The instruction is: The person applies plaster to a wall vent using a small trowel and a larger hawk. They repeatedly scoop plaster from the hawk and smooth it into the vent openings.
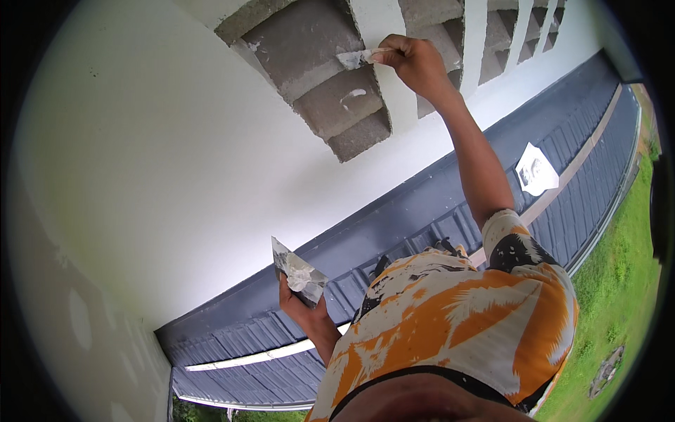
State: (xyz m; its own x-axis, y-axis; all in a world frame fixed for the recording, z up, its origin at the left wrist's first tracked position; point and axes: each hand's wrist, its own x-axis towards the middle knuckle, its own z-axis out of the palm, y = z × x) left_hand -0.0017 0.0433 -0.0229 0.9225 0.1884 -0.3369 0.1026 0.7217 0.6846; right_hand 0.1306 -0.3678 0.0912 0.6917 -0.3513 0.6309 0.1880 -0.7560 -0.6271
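My right hand (420, 67) is raised to the wall and closed on a putty knife (351, 59), whose blade is smeared with white. The blade lies at the edge of a recessed grey concrete opening (302, 46), next to a white upright strip (383, 28). White dabs show on the grey surfaces inside the opening. Lower down, my left hand (302, 315) grips a flat metal plate (283, 256) from below, with the thumb along one side. A lump of white putty (302, 276) sits on that plate.
Further grey recesses (500, 35) continue along the white wall (197, 155). Beneath the wall runs a dark ribbed roof (415, 232) with a pale batten (576, 158). A white sheet-like piece with grey smears (538, 171) lies there. Grass (612, 274) shows below the roof's edge.
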